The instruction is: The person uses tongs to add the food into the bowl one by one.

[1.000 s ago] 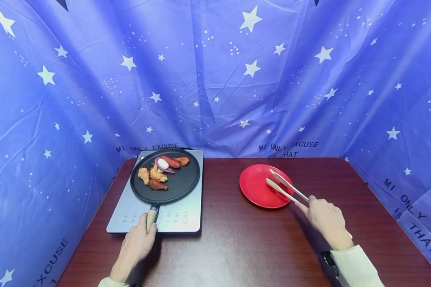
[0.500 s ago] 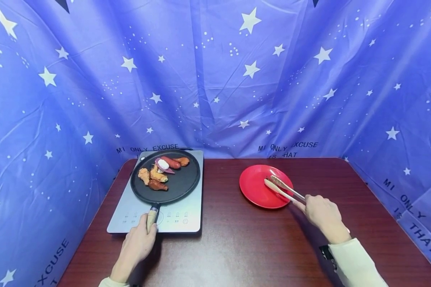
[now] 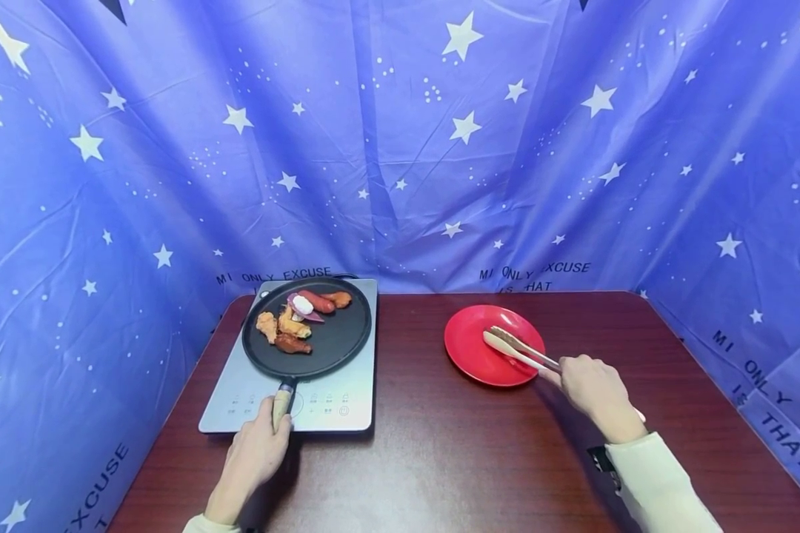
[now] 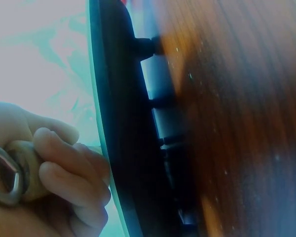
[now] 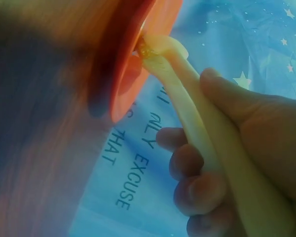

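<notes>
My left hand grips the wooden handle of a flat black frying pan. In the pan lie a red sausage, a purple item with a white top, and several fried chicken pieces. Over a red plate, my right hand holds cream-coloured tongs, their tips close together. A small golden-brown bit shows at the tips in the right wrist view; what it is cannot be made out. In the left wrist view, fingers curl round the handle end with its metal ring.
The pan stands on a silver induction cooker at the table's back left. Dark red-brown wood makes up the table. A blue star-patterned curtain surrounds its back and sides.
The right hand has moved slightly left with the tongs, and the tong tips have come closer together over the plate. The left hand and pan have stayed in place.
</notes>
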`<act>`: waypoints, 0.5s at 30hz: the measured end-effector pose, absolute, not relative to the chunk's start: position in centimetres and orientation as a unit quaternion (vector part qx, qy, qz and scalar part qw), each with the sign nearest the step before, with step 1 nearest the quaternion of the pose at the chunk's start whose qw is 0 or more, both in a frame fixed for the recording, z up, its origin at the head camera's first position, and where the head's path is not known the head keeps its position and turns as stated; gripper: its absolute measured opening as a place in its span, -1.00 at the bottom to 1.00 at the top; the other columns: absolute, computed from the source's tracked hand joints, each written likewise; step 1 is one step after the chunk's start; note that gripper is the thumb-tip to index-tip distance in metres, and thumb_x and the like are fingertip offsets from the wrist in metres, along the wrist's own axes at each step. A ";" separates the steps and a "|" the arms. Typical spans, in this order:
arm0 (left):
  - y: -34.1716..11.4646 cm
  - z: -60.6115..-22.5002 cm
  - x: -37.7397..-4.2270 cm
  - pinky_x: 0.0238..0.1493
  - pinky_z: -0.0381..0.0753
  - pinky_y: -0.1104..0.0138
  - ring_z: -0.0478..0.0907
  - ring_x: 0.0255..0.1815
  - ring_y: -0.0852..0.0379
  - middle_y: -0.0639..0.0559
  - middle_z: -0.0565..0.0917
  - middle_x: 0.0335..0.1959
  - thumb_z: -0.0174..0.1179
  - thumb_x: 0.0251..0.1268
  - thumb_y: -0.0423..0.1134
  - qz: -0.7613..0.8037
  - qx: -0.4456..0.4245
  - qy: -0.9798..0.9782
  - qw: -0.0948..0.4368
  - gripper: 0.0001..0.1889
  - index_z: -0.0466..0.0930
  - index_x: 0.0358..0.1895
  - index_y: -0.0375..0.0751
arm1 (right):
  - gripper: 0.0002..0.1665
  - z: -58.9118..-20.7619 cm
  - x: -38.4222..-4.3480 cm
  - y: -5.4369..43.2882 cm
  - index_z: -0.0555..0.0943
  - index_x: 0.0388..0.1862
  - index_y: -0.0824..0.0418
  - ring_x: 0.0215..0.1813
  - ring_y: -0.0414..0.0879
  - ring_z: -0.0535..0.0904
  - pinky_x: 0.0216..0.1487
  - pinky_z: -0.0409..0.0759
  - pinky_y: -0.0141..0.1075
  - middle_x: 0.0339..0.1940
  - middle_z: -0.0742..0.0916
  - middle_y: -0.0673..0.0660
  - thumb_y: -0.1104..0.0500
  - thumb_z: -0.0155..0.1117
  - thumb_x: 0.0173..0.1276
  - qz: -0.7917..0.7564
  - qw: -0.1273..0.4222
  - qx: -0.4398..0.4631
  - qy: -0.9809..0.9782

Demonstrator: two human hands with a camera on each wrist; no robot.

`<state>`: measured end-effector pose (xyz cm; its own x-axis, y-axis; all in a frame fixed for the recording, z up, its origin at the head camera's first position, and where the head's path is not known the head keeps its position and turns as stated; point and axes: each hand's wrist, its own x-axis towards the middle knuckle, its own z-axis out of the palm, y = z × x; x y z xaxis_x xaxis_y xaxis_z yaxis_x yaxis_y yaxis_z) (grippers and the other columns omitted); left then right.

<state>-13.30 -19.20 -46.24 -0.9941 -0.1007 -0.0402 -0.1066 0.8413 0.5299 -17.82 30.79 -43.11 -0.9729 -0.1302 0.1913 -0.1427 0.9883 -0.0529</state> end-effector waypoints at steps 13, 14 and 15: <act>-19.2 -46.4 -13.3 -0.57 0.35 0.12 0.44 -0.58 0.00 -0.11 0.50 -0.57 -0.04 0.35 -0.14 0.274 -0.053 0.960 0.003 -0.49 0.21 0.27 -0.37 | -0.51 -43.9 -18.5 30.1 0.45 -0.65 0.16 -0.61 0.14 0.51 -0.58 0.42 0.06 -0.71 0.50 0.14 -0.13 0.18 0.32 0.054 0.081 0.066 -0.993; -19.3 -46.4 -13.3 -0.57 0.35 0.12 0.44 -0.58 0.00 -0.11 0.49 -0.57 -0.04 0.35 -0.14 0.273 -0.052 0.960 0.002 -0.49 0.21 0.26 -0.36 | -0.51 -43.8 -18.6 30.1 0.44 -0.65 0.16 -0.60 0.14 0.51 -0.58 0.42 0.06 -0.71 0.50 0.13 -0.13 0.17 0.32 0.057 0.083 0.068 -0.993; -19.3 -46.4 -13.3 -0.57 0.35 0.12 0.44 -0.59 -0.01 -0.11 0.49 -0.58 -0.04 0.35 -0.14 0.273 -0.052 0.961 0.000 -0.50 0.21 0.26 -0.36 | -0.51 -43.8 -18.6 30.1 0.43 -0.66 0.15 -0.60 0.15 0.51 -0.58 0.42 0.06 -0.71 0.50 0.13 -0.14 0.18 0.32 0.060 0.086 0.069 -0.992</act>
<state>-13.34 -19.29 -46.37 -0.9946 -0.1002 -0.0283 -0.1001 0.8459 0.5238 -18.62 30.06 -43.81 -0.9756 -0.1276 0.1788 -0.1481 0.9832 -0.1063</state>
